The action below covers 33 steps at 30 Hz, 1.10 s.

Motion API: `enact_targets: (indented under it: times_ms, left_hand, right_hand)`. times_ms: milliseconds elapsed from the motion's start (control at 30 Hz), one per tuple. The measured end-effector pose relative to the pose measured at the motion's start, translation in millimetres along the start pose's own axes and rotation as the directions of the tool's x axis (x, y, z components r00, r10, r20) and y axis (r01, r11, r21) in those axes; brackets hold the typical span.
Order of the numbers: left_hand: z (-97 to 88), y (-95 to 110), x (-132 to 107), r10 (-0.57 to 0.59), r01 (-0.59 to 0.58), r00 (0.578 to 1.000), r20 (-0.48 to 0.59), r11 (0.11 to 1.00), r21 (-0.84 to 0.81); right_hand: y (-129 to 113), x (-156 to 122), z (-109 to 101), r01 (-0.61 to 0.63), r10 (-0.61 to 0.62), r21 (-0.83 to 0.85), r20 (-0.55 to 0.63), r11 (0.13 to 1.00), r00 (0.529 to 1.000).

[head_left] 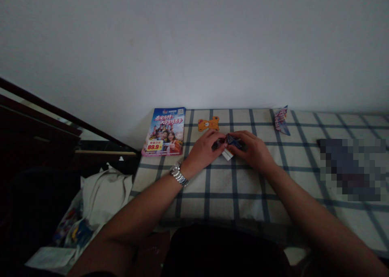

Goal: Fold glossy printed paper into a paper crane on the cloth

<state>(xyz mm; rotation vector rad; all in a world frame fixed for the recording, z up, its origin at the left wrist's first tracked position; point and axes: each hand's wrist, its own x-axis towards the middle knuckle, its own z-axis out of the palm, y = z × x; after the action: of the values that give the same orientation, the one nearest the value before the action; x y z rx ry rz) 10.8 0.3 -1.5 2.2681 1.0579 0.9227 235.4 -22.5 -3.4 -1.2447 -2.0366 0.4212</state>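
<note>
My left hand (202, 150), with a metal-banded watch (179, 174) on its wrist, is closed on a small folded printed paper (227, 154). From the other side my right hand (254, 150) pinches the same paper, its fingers curled around a dark blue part. White and blue faces of the paper show between the hands; the rest is hidden by the fingers. Just beyond my left hand lies a flat orange bear-shaped piece (208, 124). A stack of colourful flyers (165, 132) rests at the left, near the wall.
A folded printed paper piece (281, 120) stands at the back right on the checked cloth (194, 200). Farther right is a dark blurred-out object (349, 169). A white wall (194, 46) borders the back. Pale bags (105, 194) sit low at the left beside dark wood.
</note>
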Motion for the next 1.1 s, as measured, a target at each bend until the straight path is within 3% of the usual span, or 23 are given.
enact_targets:
  times_ms: [267,667,1100]
  left_hand:
    - [0.4,0.8,0.3,-0.006,0.006,1.000,-0.011,1.000,0.020]
    - [2.2,-0.9,-0.7,-0.031,0.032,0.999,-0.021,0.999,0.044]
    - [1.7,-0.1,-0.1,-0.053,0.053,0.998,-0.018,0.998,0.034]
  right_hand:
    - [-3.6,0.4,2.8,0.039,-0.039,0.010,-0.025,0.999,0.999]
    - [-5.2,-1.2,1.9,0.005,-0.004,-0.011,0.011,1.000,1.000]
    - [-4.3,-2.5,4.2,-0.142,0.144,0.091,-0.016,0.986,0.989]
